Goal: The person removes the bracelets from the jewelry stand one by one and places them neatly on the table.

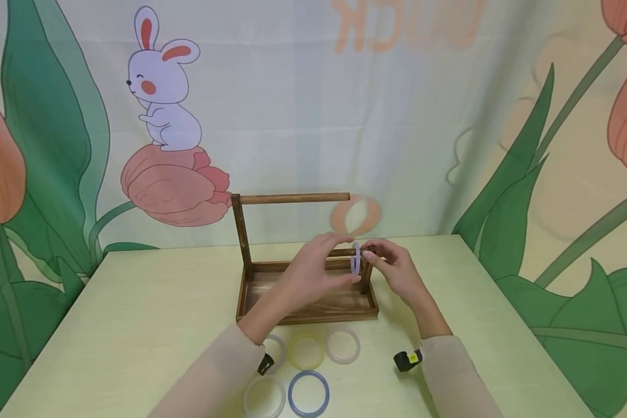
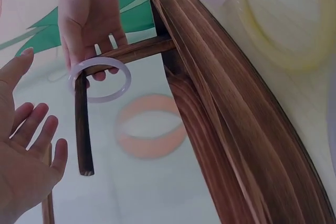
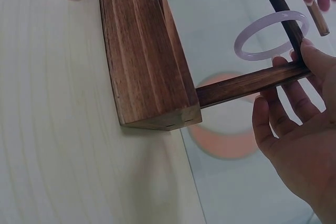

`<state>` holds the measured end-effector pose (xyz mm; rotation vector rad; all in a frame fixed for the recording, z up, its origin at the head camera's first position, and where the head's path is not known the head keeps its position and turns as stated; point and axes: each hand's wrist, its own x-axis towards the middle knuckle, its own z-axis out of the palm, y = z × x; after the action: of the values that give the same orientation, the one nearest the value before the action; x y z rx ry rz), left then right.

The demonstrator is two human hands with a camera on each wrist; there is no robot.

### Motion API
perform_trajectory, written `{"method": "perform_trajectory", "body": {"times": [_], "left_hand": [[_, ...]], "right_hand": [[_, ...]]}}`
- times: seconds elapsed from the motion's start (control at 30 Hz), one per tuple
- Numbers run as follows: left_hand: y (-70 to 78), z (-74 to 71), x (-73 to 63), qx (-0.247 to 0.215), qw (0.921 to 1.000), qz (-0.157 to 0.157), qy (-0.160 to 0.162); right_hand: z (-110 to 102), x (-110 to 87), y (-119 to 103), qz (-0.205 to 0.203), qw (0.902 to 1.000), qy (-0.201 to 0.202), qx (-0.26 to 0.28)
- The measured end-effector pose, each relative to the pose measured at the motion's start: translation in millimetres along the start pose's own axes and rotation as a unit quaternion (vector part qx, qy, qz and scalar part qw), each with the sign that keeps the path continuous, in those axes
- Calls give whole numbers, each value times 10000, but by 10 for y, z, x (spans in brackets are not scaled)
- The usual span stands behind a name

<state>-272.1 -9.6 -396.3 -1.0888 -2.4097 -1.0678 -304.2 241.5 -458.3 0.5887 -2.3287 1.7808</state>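
A wooden two-armed rack (image 1: 329, 317) with a tray base stands on the table. On its lower bar, close to the right post, hangs a pale lilac bangle (image 3: 252, 31), which encircles the bar. My right hand (image 1: 399, 273) grips the corner where this bar meets the post, thumb on one side and fingers behind, beside the bangle. Around the bangle's left side in the head view is my left hand (image 1: 310, 270). The left wrist view shows that hand (image 2: 31, 156) with fingers spread and apart from the bangle, holding nothing.
Several bangles lie on the table in front of the rack, among them a yellow one (image 1: 306, 369), a blue one (image 1: 291, 395) and a pale one (image 1: 343, 362). The rack's higher bar (image 1: 295, 198) extends from the left post. A printed curtain (image 1: 292, 116) hangs behind the table.
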Motion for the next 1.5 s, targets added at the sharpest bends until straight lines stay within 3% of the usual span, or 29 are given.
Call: {"method": "perform_trajectory", "body": {"times": [0.27, 0.5, 0.7, 1.13, 1.5], "left_hand": [[-63, 170, 183, 204, 9986, -470, -137], [-103, 181, 290, 585, 9926, -845, -653], [-150, 184, 320, 797, 9877, -954, -946], [-144, 279, 302, 1428, 9811, -968, -875], [-106, 288, 316, 1437, 9785, -1222, -835]], "right_hand": [[11, -23, 26, 46, 10000, -8, -42], [29, -22, 33, 32, 10000, -1, -53], [45, -26, 4, 72, 10000, -24, -60], [30, -27, 2, 21, 10000, 12, -97], [3, 0, 6, 9, 10000, -11, -41]]}}
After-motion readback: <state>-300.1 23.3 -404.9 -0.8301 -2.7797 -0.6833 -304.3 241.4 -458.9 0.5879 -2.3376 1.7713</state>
